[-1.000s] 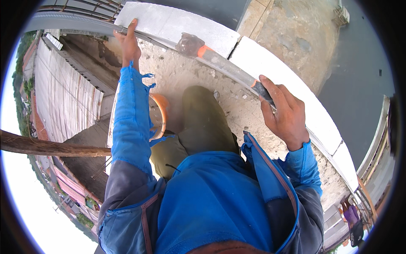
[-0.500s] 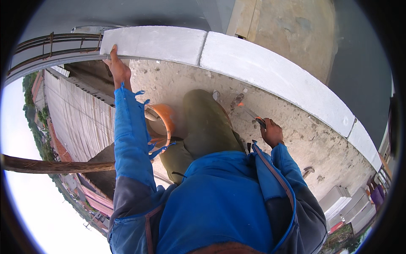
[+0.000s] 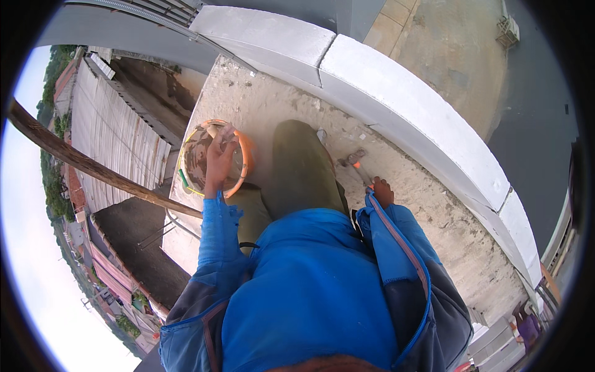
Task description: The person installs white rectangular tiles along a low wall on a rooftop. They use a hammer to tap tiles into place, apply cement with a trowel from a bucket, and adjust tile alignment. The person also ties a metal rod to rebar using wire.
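My left hand point(image 3: 218, 162) is inside the mouth of an orange bucket point(image 3: 246, 155), which holds grey-brown wet mortar point(image 3: 197, 159). Its fingers are closed around something with a pale, rounded end, too small to make out. On my right side, my right hand point(image 3: 383, 193) is closed at the grip of a hammer point(image 3: 364, 175) with orange parts. The hammer head points away from me, close over the rough concrete ledge point(image 3: 409, 214). Part of the grip is hidden by my fingers and sleeve. Beyond both hands runs a row of white blocks point(image 3: 415, 93).
A wooden pole point(image 3: 93, 164) slants in from the left. Past the ledge's left edge there is a drop to corrugated roofs point(image 3: 118, 136). Metal bars point(image 3: 161, 12) stand at the block row's far left end. More pale blocks point(image 3: 499, 347) are stacked at the lower right.
My left hand has left the end block and come back down into the bucket. My right hand, with the hammer, has drawn slightly nearer my body. The view has shifted.
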Demonstrator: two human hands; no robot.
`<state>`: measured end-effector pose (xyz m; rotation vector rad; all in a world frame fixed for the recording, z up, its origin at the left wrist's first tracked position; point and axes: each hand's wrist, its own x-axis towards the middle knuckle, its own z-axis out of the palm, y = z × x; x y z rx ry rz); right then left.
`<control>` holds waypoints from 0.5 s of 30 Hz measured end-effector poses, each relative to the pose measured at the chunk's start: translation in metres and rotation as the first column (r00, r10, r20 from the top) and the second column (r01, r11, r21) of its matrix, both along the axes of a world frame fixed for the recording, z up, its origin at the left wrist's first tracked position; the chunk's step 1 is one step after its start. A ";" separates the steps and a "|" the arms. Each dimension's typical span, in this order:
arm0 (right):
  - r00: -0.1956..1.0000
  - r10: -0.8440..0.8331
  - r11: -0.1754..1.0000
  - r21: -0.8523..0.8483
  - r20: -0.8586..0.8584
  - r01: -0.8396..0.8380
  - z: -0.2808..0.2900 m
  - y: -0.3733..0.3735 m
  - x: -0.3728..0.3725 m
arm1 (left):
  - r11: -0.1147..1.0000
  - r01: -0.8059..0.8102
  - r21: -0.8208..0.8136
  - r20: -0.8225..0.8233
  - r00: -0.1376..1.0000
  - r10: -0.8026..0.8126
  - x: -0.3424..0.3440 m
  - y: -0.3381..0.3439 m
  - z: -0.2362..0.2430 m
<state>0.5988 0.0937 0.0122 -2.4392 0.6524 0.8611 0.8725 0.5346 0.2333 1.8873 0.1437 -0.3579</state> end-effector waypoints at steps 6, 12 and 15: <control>0.989 0.084 0.996 0.019 -0.121 -0.082 -0.024 0.003 0.023 | 0.973 -0.224 0.047 0.094 0.971 0.219 -0.142 0.074 0.000; 0.983 -0.138 0.982 0.148 0.119 0.120 -0.016 0.018 -0.003 | 0.906 -0.421 -0.038 0.129 0.897 0.423 -0.236 0.123 -0.030; 0.968 -0.158 0.986 0.080 0.193 0.145 0.032 0.040 0.006 | 0.868 -0.496 -0.007 0.083 0.865 0.494 -0.264 0.135 -0.042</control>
